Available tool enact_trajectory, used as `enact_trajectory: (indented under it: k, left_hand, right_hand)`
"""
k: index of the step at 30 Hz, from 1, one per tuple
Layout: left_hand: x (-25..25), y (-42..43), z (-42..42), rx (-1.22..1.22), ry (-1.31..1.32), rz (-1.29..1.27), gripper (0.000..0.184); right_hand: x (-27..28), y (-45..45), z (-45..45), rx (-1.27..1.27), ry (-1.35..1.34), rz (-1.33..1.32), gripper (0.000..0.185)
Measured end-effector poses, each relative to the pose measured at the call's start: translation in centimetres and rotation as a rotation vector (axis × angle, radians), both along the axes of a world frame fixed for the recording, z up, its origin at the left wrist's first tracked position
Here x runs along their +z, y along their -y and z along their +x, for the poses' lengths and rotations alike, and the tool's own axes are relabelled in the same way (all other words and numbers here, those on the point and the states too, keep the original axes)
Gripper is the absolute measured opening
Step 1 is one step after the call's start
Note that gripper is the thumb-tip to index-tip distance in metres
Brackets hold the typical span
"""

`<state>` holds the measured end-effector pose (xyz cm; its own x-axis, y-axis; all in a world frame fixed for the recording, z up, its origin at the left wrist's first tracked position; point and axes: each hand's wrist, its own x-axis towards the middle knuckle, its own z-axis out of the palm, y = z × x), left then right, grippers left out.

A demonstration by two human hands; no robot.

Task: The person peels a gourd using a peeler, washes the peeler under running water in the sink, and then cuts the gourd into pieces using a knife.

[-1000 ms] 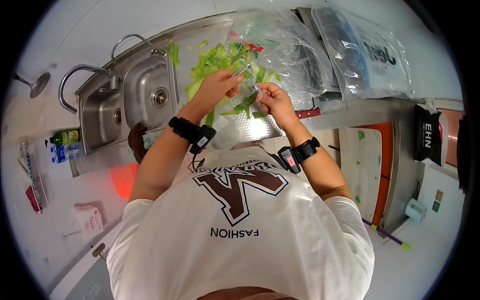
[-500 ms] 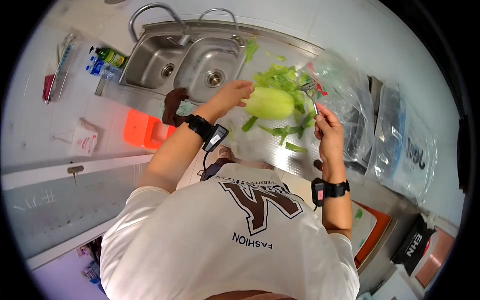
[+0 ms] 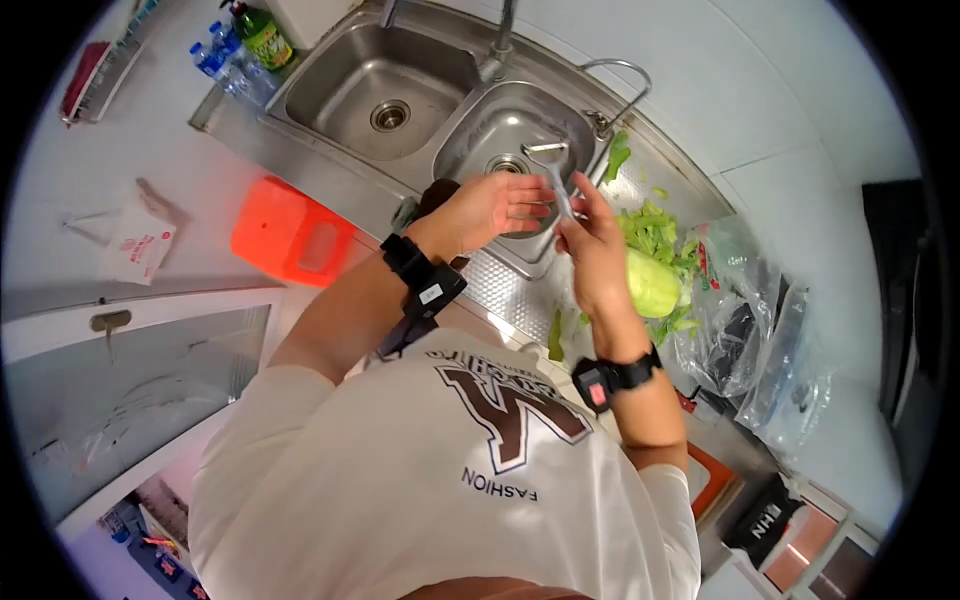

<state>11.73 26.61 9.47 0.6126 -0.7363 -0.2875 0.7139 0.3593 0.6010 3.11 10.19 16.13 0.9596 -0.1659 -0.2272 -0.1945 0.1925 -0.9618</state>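
Observation:
Over the right sink basin [image 3: 474, 141], my right hand [image 3: 590, 240] grips the handle of a metal peeler [image 3: 558, 178], its head pointing up and away from me. My left hand [image 3: 497, 207] is beside it at the basin's near edge, fingers spread and holding nothing. A pale green gourd-like vegetable [image 3: 652, 283] lies on the counter to the right of my right hand. Green leaves and peelings [image 3: 650, 232] lie around and behind the vegetable.
The left basin [image 3: 345, 90] has a tall faucet [image 3: 504, 40] behind it. Bottles [image 3: 262, 38] stand at the far left. An orange bin [image 3: 275, 230] is below the counter. Clear plastic bags [image 3: 735, 310] lie at the right.
Both hands and the view have shifted left, from the vegetable to the sink. The peeler, in my right hand, has come over the basin. My left hand has opened wider.

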Motion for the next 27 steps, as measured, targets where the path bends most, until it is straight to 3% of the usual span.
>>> enact_trajectory:
  k: [2, 7, 9, 10, 16, 23, 25, 27]
  left_hand:
    - [-0.7, -2.2, 1.7, -0.008, -0.046, -0.078, 0.045]
    - [-0.5, -7.9, 6.7, 0.102, -0.083, 0.103, 0.033]
    - [-0.5, -9.1, 9.2, 0.268, -0.208, 0.222, 0.031]
    - [-0.9, -9.8, 10.7, 0.272, -0.208, 0.206, 0.031]
    - [-2.0, -13.2, 18.7, 0.454, -0.341, 0.039, 0.018]
    - [-1.7, -13.2, 22.7, 0.565, -0.468, 0.008, 0.017]
    - [-1.9, -13.0, 23.1, 0.566, -0.503, -0.007, 0.017]
    - [-2.1, -12.8, 23.3, 0.564, -0.522, -0.038, 0.016]
  right_hand:
    - [-2.0, -4.8, 3.7, -0.026, -0.018, -0.003, 0.061]
    - [-4.2, -11.9, 9.5, 0.050, -0.115, 0.015, 0.058]
    - [-4.9, -11.9, 12.0, 0.086, -0.062, -0.149, 0.058]
    - [-5.3, -11.7, 13.4, 0.007, 0.003, -0.313, 0.053]
    - [-5.0, -9.7, 24.4, 0.255, 0.139, -1.117, 0.047]
    - [-7.4, -11.2, 32.3, 0.244, 0.316, -1.400, 0.043]
    - [-6.9, -11.8, 33.0, 0.277, 0.061, -1.508, 0.035]
    - [-7.8, -11.0, 33.5, 0.308, 0.105, -1.564, 0.031]
